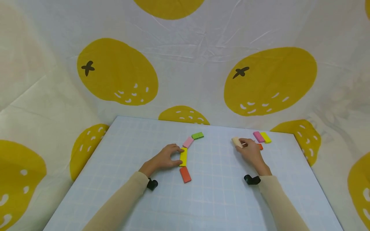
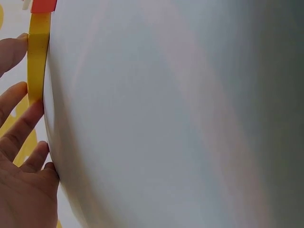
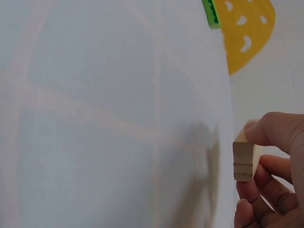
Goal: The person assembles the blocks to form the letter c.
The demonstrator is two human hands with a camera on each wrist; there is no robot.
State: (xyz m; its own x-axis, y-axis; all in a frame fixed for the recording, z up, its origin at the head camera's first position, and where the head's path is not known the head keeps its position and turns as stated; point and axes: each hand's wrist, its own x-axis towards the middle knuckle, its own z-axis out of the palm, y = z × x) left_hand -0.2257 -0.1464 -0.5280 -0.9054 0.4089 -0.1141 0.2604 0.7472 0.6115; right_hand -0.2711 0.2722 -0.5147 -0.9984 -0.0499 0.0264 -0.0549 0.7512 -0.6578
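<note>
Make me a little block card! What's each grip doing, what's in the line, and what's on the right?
Left grip: touching yellow block
Right grip: holding pale block
Line, far to near: green block, light pink block, that yellow block, red block
On the right: darker pink block, another yellow block, partly hidden orange-red block
Table: pale blue, checked

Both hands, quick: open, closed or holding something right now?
Left hand: open, touching the side of the yellow block between the pink and red ones.
Right hand: closed, holding the pale wooden block.
</note>
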